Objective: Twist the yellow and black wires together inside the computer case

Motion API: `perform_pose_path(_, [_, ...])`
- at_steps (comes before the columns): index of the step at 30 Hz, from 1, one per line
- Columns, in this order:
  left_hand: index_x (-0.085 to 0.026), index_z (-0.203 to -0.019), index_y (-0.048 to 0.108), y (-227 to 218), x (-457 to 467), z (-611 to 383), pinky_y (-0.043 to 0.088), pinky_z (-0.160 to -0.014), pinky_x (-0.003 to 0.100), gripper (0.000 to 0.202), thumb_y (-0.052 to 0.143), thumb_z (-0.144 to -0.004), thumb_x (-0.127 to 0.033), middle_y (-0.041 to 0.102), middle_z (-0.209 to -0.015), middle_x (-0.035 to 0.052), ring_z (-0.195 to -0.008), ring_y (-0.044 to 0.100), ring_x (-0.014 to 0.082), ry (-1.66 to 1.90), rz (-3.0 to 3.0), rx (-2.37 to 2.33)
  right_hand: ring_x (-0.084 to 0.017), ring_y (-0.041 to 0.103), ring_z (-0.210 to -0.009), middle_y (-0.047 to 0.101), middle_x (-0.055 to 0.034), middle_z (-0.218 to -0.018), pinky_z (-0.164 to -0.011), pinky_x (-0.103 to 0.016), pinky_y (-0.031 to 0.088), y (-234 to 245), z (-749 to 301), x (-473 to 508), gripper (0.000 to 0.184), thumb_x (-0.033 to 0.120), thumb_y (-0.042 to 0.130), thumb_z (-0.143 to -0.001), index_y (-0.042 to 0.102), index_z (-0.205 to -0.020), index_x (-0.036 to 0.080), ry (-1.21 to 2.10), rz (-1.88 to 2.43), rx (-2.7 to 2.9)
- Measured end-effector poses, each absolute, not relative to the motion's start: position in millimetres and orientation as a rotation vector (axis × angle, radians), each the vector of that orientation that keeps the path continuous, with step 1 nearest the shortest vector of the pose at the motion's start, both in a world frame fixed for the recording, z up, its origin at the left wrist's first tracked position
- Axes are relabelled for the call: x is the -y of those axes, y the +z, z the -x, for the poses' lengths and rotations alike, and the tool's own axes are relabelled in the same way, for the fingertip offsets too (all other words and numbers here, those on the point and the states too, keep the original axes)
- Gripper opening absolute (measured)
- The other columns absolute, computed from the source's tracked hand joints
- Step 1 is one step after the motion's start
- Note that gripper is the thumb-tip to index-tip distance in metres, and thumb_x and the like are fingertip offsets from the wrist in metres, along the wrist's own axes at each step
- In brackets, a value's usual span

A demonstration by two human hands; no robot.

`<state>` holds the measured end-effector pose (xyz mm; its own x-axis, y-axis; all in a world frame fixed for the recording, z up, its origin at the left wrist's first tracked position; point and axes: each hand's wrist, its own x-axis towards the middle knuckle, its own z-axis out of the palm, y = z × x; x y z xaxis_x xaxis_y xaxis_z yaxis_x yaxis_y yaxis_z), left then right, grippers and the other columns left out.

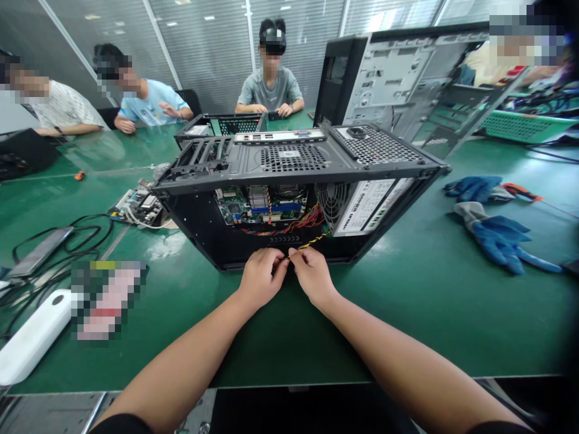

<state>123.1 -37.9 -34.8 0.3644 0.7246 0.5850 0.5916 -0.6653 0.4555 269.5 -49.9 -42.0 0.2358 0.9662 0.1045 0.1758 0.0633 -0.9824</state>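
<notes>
A black computer case (pixel 244 172) lies in front of me with its open side facing me. Inside it are a motherboard (pixel 235 210), a bundle of coloured wires (pixel 298 226) and a power supply (pixel 368 208) with a fan grille. A twisted yellow-and-black cable (pixel 315 240) runs from near the power supply down to my fingers. My left hand (pixel 262 274) pinches the cable's near end at the lower edge of the opening. My right hand (pixel 314 274) grips the same cable just beside it, the fingertips almost touching. My fingers hide the cable's tip.
Blue work gloves (pixel 497 241) and an orange-handled screwdriver (pixel 522 191) lie at the right. Another case (pixel 344 84) stands behind, near a green basket (pixel 525 125). At the left are black cables (pixel 94 232), a white power strip (pixel 34 334) and loose parts (pixel 142 204). Several people sit across the table.
</notes>
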Motion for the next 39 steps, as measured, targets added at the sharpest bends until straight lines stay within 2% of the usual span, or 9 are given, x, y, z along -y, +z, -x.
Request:
perform_pose_path(3, [-0.019,-0.096,0.059,-37.7,36.0,-122.5,0.046,-0.067,0.031,0.008,0.062,-0.092,-0.026,0.063,-0.075,0.0011,-0.07,0.06,0.0179,1.201,-2.487,-1.183,-0.015,0.042,-0.054,0.047,0.0023,-0.054,-0.055,-0.03,0.033,-39.9,-269.5,50.3,0.04,0.05,0.058,-0.085,0.049,-0.058,0.023,0.898,1.37,1.179])
perform_pose_path(8, [-0.02,-0.083,0.057,-37.2,35.3,-122.0,0.045,-0.066,0.031,0.014,0.06,-0.094,-0.026,0.063,-0.074,0.002,-0.069,0.059,0.0182,1.173,-2.553,-1.177,-0.015,0.042,-0.054,0.047,0.0024,-0.053,-0.055,-0.031,0.034,-37.7,-269.7,51.1,0.04,0.051,0.057,-0.085,0.049,-0.057,0.023,0.906,1.384,1.19])
perform_pose_path(11, [-0.02,-0.081,0.057,-35.9,36.2,-121.8,0.045,-0.067,0.031,0.016,0.059,-0.095,-0.027,0.063,-0.073,0.0021,-0.069,0.059,0.018,1.168,-2.536,-1.19,-0.015,0.041,-0.054,0.045,0.0028,-0.052,-0.055,-0.031,0.033,-38.1,-269.7,51.3,0.04,0.051,0.056,-0.085,0.048,-0.058,0.023,0.911,1.384,1.194])
perform_pose_path(24, [-0.021,-0.084,0.06,-31.8,37.2,-123.1,0.045,-0.067,0.03,0.014,0.054,-0.096,-0.023,0.065,-0.076,0.0016,-0.07,0.06,0.0173,1.026,-2.411,-1.269,-0.016,0.044,-0.055,0.046,0.0023,-0.054,-0.056,-0.032,0.034,-35.2,-270.7,51.8,0.039,0.049,0.052,-0.088,0.042,-0.06,0.024,0.891,1.409,1.267])
perform_pose_path(28, [-0.021,-0.081,0.059,-32.6,36.9,-122.9,0.045,-0.066,0.03,0.014,0.056,-0.095,-0.023,0.063,-0.072,0.0008,-0.068,0.06,0.0167,1.057,-2.41,-1.242,-0.017,0.044,-0.057,0.046,0.0021,-0.053,-0.056,-0.031,0.034,-35.6,-270.5,51.2,0.04,0.049,0.054,-0.088,0.044,-0.059,0.024,0.883,1.392,1.262])
perform_pose_path(33, [-0.02,-0.089,0.06,-36.1,36.3,-122.7,0.047,-0.066,0.03,0.008,0.059,-0.094,-0.026,0.063,-0.07,0.0002,-0.066,0.06,0.0165,1.161,-2.395,-1.244,-0.016,0.044,-0.057,0.048,0.0016,-0.055,-0.056,-0.031,0.034,-36.7,-270.3,49.8,0.041,0.051,0.057,-0.085,0.048,-0.057,0.023,0.881,1.401,1.224])
perform_pose_path(39, [-0.02,-0.084,0.061,-36.9,35.7,-123.1,0.047,-0.067,0.031,0.011,0.059,-0.094,-0.025,0.065,-0.073,0.0016,-0.068,0.06,0.0174,1.134,-2.434,-1.247,-0.016,0.044,-0.057,0.05,0.001,-0.056,-0.057,-0.031,0.034,-38.4,-270.9,49.8,0.04,0.05,0.056,-0.086,0.048,-0.058,0.023,0.859,1.424,1.217])
